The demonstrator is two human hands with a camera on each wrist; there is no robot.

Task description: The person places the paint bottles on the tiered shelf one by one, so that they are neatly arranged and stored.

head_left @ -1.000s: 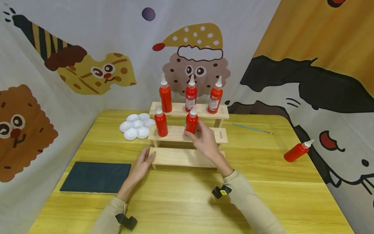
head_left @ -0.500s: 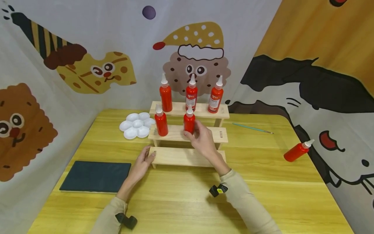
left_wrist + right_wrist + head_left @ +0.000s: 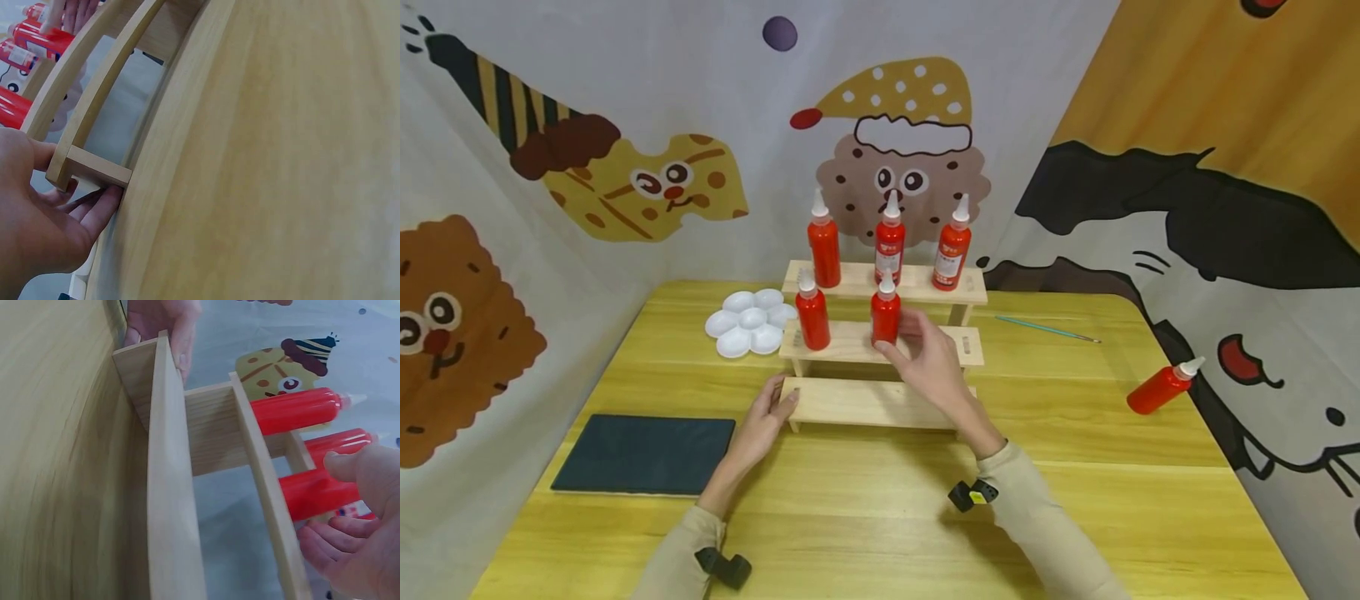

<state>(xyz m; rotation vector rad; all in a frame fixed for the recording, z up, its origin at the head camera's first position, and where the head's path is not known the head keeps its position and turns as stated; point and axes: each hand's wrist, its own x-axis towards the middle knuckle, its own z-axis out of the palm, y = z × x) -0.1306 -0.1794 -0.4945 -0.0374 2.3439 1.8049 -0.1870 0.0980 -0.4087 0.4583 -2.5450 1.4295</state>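
In the head view, a three-tier wooden display stand (image 3: 880, 403) stands mid-table. My left hand (image 3: 767, 419) holds the left end of its lowest step, thumb on the board and fingers around the end support (image 3: 97, 169). On the middle step a red paint bottle (image 3: 886, 320) with a white nozzle stands upright. Beside its right side is my right hand (image 3: 934, 364), thumb near the bottle's base and fingers loosely spread, seemingly slightly apart from it. Another red bottle (image 3: 813, 320) stands left on that step. The top step carries three more red bottles, left (image 3: 825, 254), middle (image 3: 890, 252) and right (image 3: 952, 254).
A red bottle (image 3: 1159, 390) lies on its side near the table's right edge. Behind it to the left is a thin teal paintbrush (image 3: 1048, 329). A white flower-shaped palette (image 3: 751, 322) sits left of the stand, and a dark rectangular board (image 3: 644, 454) lies at front left.
The bottle by my right hand shifted slightly left on the middle step. Then my right hand drew back a little to the right, its fingers loosening. My left hand stayed put.
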